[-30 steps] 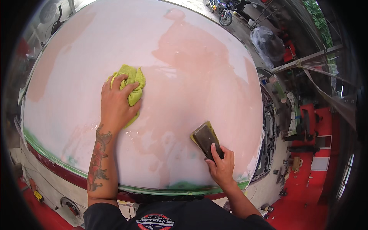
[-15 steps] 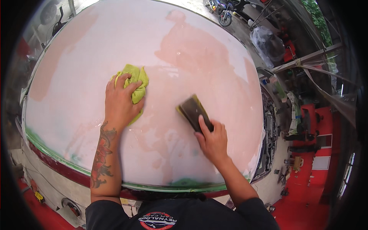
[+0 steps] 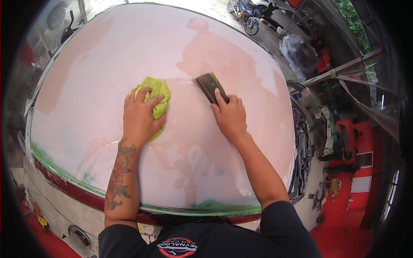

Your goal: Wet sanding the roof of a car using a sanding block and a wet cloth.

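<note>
Head view: your left hand (image 3: pixel 143 115) grasps a yellow-green cloth (image 3: pixel 159 91), fingers bent over its bunched folds, pressing it to the panel (image 3: pixel 185 142), left of center. Your right hand (image 3: pixel 231 112) grips a dark block (image 3: pixel 208 84), thumb along its top, other fingers partly hidden. Block lies on the panel, right of the cloth and apart from it, pointing far-left. Panel: white with pinkish patches, green along the near edge, dark red strip (image 3: pixel 77 184) below that.

Containers: clear plastic (image 3: pixel 296 49), far right, bulges around something dark; can't tell what. Small brown box (image 3: pixel 334 185) on the right, near red flooring (image 3: pixel 340 210); contents too small to tell. Motorbike (image 3: pixel 247 16) stands on the far side, right of center.
</note>
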`<state>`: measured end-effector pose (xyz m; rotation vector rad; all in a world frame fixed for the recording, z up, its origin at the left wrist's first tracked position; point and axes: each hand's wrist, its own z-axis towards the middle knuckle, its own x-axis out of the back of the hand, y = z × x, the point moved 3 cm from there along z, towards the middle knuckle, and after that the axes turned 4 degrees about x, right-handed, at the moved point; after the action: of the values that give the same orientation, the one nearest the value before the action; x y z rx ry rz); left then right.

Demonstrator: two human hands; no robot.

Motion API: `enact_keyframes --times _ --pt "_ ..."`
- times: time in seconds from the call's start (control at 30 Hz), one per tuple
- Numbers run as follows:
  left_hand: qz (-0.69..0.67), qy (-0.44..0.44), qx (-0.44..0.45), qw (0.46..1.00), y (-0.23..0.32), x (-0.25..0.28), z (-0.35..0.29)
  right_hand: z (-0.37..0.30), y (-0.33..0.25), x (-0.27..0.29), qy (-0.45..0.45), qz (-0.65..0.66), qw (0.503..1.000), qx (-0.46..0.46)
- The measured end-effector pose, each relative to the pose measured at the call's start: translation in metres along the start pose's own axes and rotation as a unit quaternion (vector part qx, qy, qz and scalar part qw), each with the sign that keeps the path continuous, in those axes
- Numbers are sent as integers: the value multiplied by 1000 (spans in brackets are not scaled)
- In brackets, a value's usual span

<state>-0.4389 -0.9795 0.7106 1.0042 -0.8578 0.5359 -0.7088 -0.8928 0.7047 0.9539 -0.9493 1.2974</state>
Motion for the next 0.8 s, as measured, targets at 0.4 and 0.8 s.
enact_keyframes --times 0.4,0.8 --pt "9 7 -15 1000 10 3 2 23 21 8 17 -34 999 13" --pt "28 3 1 1000 -2 5 -4 -108 -30 55 -55 70 993 75"
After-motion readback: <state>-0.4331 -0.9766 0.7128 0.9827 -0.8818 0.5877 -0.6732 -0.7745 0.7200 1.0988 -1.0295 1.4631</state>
